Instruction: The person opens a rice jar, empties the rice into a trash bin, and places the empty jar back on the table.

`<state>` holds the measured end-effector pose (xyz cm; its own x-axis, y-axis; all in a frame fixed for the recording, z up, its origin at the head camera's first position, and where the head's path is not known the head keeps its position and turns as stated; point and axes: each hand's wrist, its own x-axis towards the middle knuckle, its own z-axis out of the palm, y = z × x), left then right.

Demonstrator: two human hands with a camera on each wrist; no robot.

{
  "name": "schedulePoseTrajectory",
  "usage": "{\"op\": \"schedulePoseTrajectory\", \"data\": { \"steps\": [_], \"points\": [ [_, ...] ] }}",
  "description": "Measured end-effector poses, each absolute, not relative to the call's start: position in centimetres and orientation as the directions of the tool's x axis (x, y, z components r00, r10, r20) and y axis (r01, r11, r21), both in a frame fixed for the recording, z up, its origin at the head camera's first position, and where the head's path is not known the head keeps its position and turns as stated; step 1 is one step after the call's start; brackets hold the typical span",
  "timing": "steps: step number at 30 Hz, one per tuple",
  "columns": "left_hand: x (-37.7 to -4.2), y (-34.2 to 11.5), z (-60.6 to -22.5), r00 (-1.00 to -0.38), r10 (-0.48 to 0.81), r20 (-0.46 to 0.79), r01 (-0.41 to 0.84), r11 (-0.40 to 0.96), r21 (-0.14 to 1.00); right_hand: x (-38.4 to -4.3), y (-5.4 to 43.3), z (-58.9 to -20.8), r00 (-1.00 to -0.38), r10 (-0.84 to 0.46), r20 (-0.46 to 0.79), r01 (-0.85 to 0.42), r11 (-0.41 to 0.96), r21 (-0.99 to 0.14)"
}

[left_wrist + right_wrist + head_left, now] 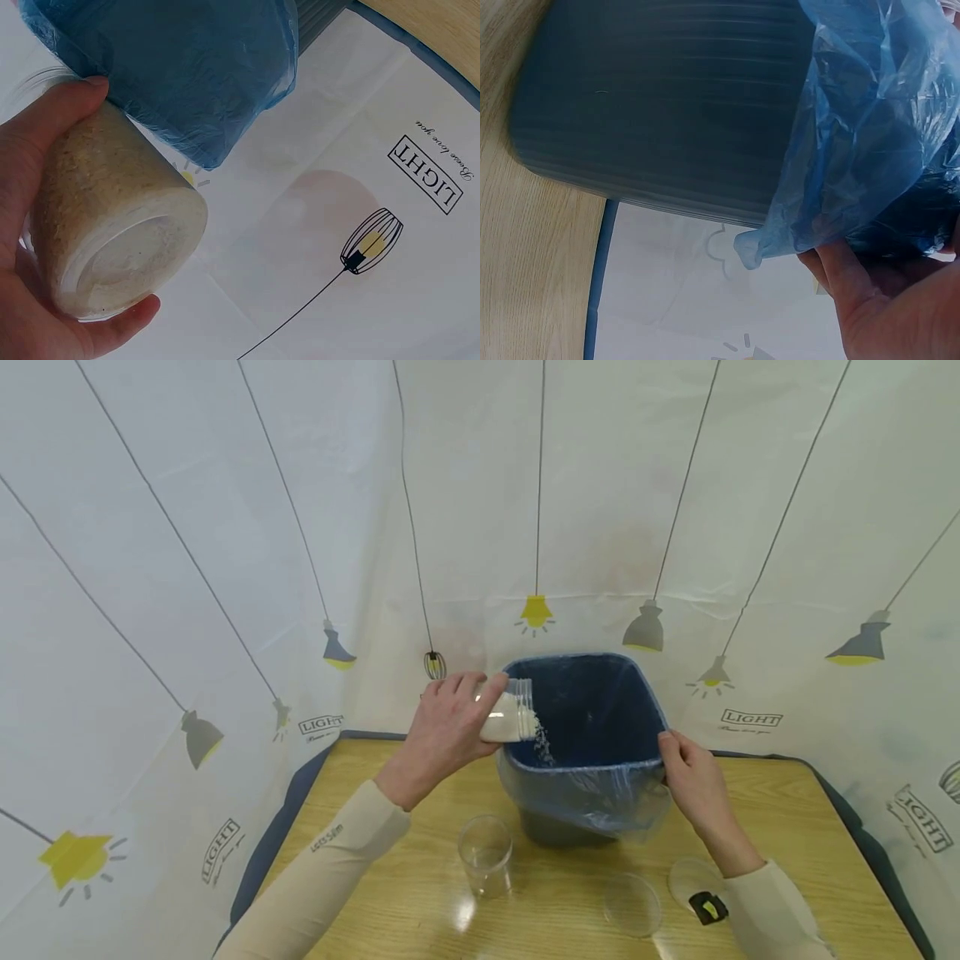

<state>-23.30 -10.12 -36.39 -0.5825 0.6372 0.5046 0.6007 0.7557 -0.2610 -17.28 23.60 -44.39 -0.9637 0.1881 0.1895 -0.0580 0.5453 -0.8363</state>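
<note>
My left hand (453,718) grips a clear jar (504,717) tipped on its side, its mouth over the near left rim of a dark trash bin (555,827). White grains fall from the jar into the bin. In the left wrist view the jar (112,202) shows pale, grainy contents, with the thumb and fingers around it. A blue plastic liner (600,793) is folded over the bin's rim. At the right side of that rim my right hand (693,777) grips the edge through the liner. The right wrist view shows the fingers partly under the liner (877,112).
A clear empty jar (486,856) stands on the wooden table (405,893), left in front of the bin. Two clear round lids (632,906) lie at the front right, with a small black item (708,907) on or beside one. Lamp-printed sheeting (480,527) surrounds the table.
</note>
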Motion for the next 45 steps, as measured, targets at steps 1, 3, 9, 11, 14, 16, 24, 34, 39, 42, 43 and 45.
{"op": "schedulePoseTrajectory", "data": {
  "steps": [1, 3, 9, 11, 14, 16, 24, 34, 39, 42, 43, 45],
  "points": [
    [-23.31, -10.10, -36.36, -0.578, 0.640, 0.506, 0.599, 0.754, -0.269, -17.29, 23.58, -44.40, -0.963, 0.188, 0.191, -0.061, 0.542, -0.838],
    [-23.32, -10.04, -36.29, -0.569, 0.644, 0.512, 0.598, 0.751, -0.281, -17.29, 23.54, -44.40, -0.963, 0.187, 0.196, -0.067, 0.537, -0.841],
    [-23.41, -9.97, -36.18, -0.545, 0.657, 0.521, 0.593, 0.741, -0.314, -17.16, 23.44, -44.22, -0.964, 0.180, 0.197, -0.073, 0.530, -0.845],
    [-23.42, -9.97, -36.16, -0.540, 0.661, 0.521, 0.593, 0.738, -0.321, -17.13, 23.40, -44.15, -0.964, 0.182, 0.195, -0.071, 0.530, -0.845],
    [-23.48, -9.97, -36.21, -0.539, 0.665, 0.517, 0.595, 0.735, -0.325, -17.12, 23.34, -44.10, -0.964, 0.186, 0.191, -0.067, 0.524, -0.849],
    [-23.53, -9.98, -36.25, -0.541, 0.667, 0.512, 0.596, 0.734, -0.326, -17.10, 23.31, -44.13, -0.965, 0.186, 0.186, -0.065, 0.517, -0.854],
    [-23.62, -9.96, -36.21, -0.546, 0.672, 0.499, 0.589, 0.732, -0.342, -17.21, 23.22, -44.23, -0.963, 0.187, 0.196, -0.074, 0.513, -0.855],
    [-23.66, -9.82, -36.17, -0.532, 0.680, 0.505, 0.597, 0.724, -0.346, -17.13, 23.41, -44.36, -0.965, 0.176, 0.193, -0.076, 0.518, -0.852],
    [-23.61, -9.77, -36.17, -0.529, 0.681, 0.506, 0.606, 0.721, -0.336, -17.12, 23.47, -44.45, -0.962, 0.179, 0.205, -0.083, 0.527, -0.846],
    [-23.54, -9.76, -36.16, -0.527, 0.686, 0.502, 0.614, 0.715, -0.333, -17.10, 23.49, -44.45, -0.962, 0.179, 0.207, -0.084, 0.528, -0.845],
    [-23.51, -9.77, -36.16, -0.526, 0.688, 0.500, 0.616, 0.713, -0.333, -17.09, 23.49, -44.43, -0.962, 0.180, 0.207, -0.083, 0.527, -0.846],
    [-23.48, -9.79, -36.17, -0.524, 0.692, 0.496, 0.623, 0.709, -0.332, -17.08, 23.49, -44.38, -0.962, 0.179, 0.207, -0.083, 0.528, -0.845]
  ]
}}
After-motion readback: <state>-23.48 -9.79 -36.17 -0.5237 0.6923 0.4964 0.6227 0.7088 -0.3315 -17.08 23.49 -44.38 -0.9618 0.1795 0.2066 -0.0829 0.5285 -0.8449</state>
